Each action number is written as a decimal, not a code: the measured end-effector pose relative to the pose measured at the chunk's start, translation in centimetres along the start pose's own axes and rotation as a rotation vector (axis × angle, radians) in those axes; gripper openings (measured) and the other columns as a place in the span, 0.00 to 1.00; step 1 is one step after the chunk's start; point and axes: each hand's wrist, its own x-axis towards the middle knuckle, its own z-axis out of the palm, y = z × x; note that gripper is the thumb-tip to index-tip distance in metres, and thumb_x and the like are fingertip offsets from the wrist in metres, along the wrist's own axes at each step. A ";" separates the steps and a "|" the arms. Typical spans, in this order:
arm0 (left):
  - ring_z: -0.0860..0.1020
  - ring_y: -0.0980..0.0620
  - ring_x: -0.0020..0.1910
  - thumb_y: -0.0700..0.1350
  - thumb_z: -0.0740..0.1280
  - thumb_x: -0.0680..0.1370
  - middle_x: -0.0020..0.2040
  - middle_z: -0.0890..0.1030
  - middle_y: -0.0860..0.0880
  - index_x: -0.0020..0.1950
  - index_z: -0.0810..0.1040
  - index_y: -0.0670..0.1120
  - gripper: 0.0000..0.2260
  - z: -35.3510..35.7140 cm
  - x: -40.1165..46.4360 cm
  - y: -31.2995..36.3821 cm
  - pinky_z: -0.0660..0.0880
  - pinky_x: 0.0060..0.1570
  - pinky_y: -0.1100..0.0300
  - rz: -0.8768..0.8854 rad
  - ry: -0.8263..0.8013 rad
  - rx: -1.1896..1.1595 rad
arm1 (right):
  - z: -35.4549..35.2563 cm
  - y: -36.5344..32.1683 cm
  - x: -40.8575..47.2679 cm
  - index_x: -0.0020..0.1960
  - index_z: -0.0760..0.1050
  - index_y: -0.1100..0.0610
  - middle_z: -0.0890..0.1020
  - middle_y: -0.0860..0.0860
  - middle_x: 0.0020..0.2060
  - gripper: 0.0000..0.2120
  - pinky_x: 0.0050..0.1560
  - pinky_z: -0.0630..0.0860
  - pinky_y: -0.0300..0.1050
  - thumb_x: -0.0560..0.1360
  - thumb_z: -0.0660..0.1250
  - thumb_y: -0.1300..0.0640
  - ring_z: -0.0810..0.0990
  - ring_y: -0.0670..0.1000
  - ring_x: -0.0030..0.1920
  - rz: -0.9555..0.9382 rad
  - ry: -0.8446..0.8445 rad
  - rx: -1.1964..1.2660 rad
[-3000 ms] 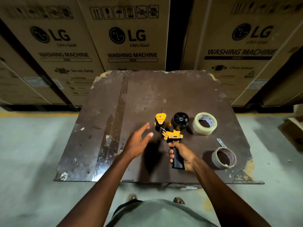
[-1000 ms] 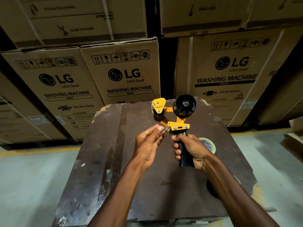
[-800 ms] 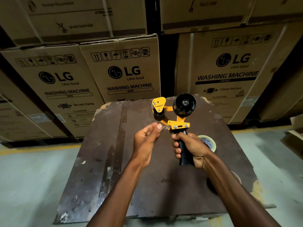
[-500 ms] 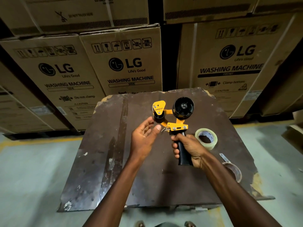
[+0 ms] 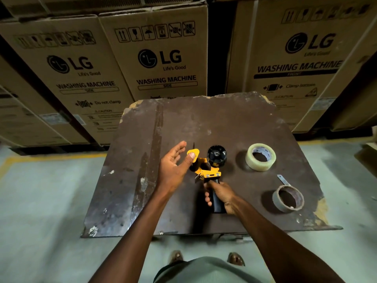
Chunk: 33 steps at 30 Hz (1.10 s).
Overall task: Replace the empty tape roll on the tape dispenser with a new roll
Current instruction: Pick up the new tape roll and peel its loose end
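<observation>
My right hand (image 5: pixel 221 194) grips the black handle of the yellow tape dispenser (image 5: pixel 210 167), held over the middle of the brown table (image 5: pixel 204 123). Its black hub (image 5: pixel 216 156) carries no roll. My left hand (image 5: pixel 175 165) is open just left of the dispenser, with the thumb tip against its yellow front plate. A full roll of clear tape (image 5: pixel 260 157) lies flat on the table to the right. Nearer me, at the right, lies the empty brown cardboard core (image 5: pixel 288 198) with a short tail of tape.
Tall cardboard washing-machine boxes (image 5: pixel 159 58) stand stacked right behind the table and along both sides. Grey concrete floor (image 5: pixel 40 201) with a yellow line surrounds the table. The table's front right corner is chipped. My feet show below the front edge.
The dispenser has come down from in front of the boxes to just above the table. My left hand let go of the metal part under the front plate and opened. The view tilted downward.
</observation>
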 end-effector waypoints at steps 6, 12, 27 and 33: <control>0.75 0.56 0.67 0.52 0.75 0.69 0.66 0.78 0.50 0.69 0.75 0.48 0.29 -0.9 -0.2 -0.8 0.72 0.64 0.64 0.017 -0.002 0.012 | 0.6 1.1 1.5 0.40 0.74 0.59 0.75 0.55 0.27 0.08 0.25 0.69 0.41 0.78 0.63 0.62 0.72 0.52 0.24 0.051 -0.009 -0.053; 0.75 0.55 0.68 0.46 0.75 0.73 0.68 0.77 0.47 0.71 0.73 0.45 0.28 -1.8 0.1 -1.5 0.71 0.66 0.65 0.019 -0.005 0.030 | 0.1 2.3 2.7 0.41 0.73 0.58 0.75 0.55 0.27 0.07 0.25 0.71 0.41 0.78 0.62 0.61 0.74 0.52 0.24 0.128 0.007 -0.079; 0.80 0.53 0.61 0.38 0.73 0.76 0.61 0.81 0.48 0.66 0.75 0.49 0.20 -1.7 1.2 -3.8 0.76 0.59 0.64 -0.029 -0.075 -0.062 | -2.8 2.3 -0.1 0.40 0.74 0.53 0.82 0.50 0.37 0.25 0.46 0.77 0.51 0.70 0.67 0.30 0.80 0.53 0.40 -0.248 0.407 -0.813; 0.80 0.53 0.59 0.35 0.71 0.77 0.61 0.81 0.46 0.67 0.75 0.44 0.20 0.4 1.7 -4.4 0.76 0.60 0.61 -0.065 -0.182 -0.095 | -4.1 1.6 -3.1 0.73 0.62 0.48 0.75 0.50 0.68 0.38 0.64 0.75 0.56 0.70 0.65 0.30 0.76 0.54 0.64 -0.502 0.639 -0.695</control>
